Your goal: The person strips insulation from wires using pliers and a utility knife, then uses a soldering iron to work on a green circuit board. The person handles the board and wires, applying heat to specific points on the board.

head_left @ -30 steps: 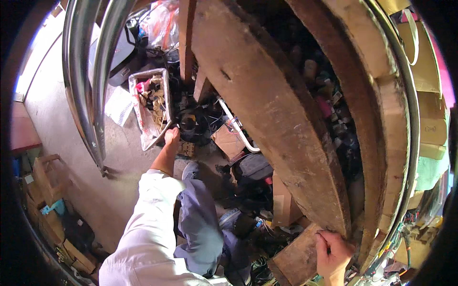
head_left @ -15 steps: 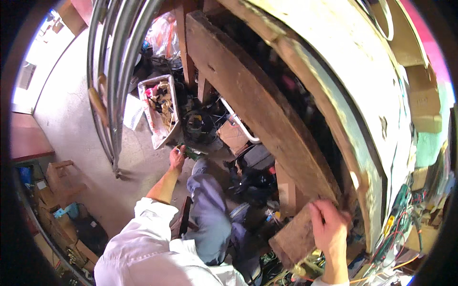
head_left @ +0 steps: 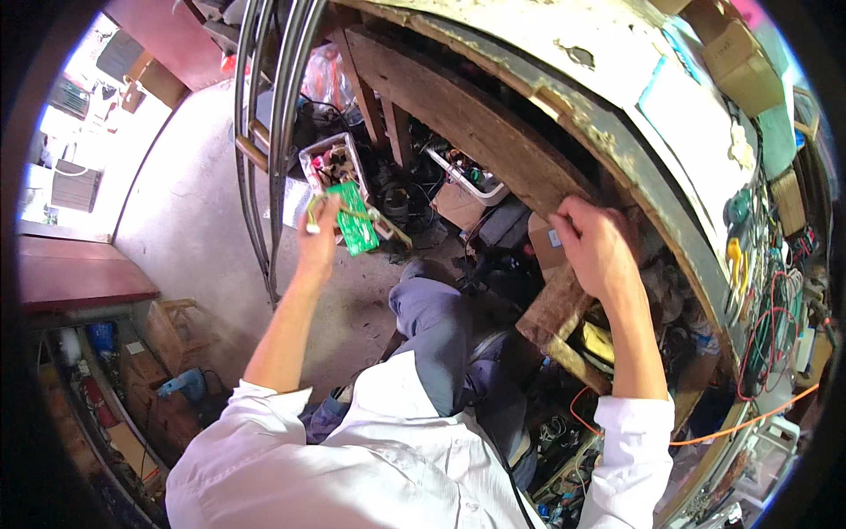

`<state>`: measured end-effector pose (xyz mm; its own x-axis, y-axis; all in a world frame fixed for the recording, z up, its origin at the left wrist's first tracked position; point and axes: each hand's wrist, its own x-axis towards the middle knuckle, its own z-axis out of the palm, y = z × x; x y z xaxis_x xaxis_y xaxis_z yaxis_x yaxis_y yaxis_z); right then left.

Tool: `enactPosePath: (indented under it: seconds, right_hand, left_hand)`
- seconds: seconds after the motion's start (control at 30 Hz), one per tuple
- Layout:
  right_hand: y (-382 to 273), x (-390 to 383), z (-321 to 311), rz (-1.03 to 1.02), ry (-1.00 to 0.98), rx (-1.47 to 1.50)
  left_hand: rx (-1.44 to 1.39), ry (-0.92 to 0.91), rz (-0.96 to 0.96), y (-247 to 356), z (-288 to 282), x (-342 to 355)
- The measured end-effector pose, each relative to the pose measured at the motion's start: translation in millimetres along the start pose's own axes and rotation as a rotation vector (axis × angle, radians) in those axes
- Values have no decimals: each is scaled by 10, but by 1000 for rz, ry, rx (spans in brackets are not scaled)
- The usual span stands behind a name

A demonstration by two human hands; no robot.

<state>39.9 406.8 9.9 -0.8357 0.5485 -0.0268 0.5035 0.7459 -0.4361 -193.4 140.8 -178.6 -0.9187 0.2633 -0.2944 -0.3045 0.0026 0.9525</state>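
My left hand (head_left: 321, 234) is closed on a green circuit board (head_left: 355, 231), pinching it near its left edge. Thin wires with a pale connector (head_left: 312, 227) dangle beside the fingers. My right hand (head_left: 597, 247) is curled up at the end of a thick wooden beam (head_left: 476, 123) under the bench top. Whether its hidden fingertips hold anything cannot be seen. Below that hand juts a short wooden block (head_left: 555, 309).
A white bin of scraps (head_left: 308, 163) stands on the floor beyond the board. Curved metal tubes (head_left: 280, 115) rise at the left. The worn bench top (head_left: 608, 53) fills the upper right. Tangled wires (head_left: 775, 326) and pliers (head_left: 734, 260) lie along the right side.
My left hand has lifted the circuit board higher, and its green face now shows. My right hand has come off the wooden block to the beam's end. The whole view has shifted.
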Motion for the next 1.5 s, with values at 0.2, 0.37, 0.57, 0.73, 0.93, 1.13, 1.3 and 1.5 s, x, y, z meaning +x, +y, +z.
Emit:
enactPosePath:
  seconds: [0.2,0.37,0.57,0.73,0.93,1.13,1.3,1.5]
  right_hand:
    - [9,-52,4,37,16,85]
    - [107,-56,77,-22,72,101]
    - [227,-20,164,-110,95,205]
    - [249,-6,206,-93,29,237]
    - [213,-54,58,-174,150,-32]
    - [581,199,741,-199,53,-185]
    - [298,-31,224,-108,-2,200]
    - [329,-8,204,-119,-2,213]
  left_hand:
    - [-88,-247,464,1592,369,-322]
    - [-168,-441,775,2758,967,-663]
    - [72,-511,1042,3345,2011,-1210]
    - [184,-299,1889,3197,3081,-735]
    - [649,-577,1327,3087,3700,-1073]
    - [841,-608,1124,3156,3887,-1181]
    - [505,-628,1127,3182,3418,-1252]
    - [42,-847,775,3051,2649,-1426]
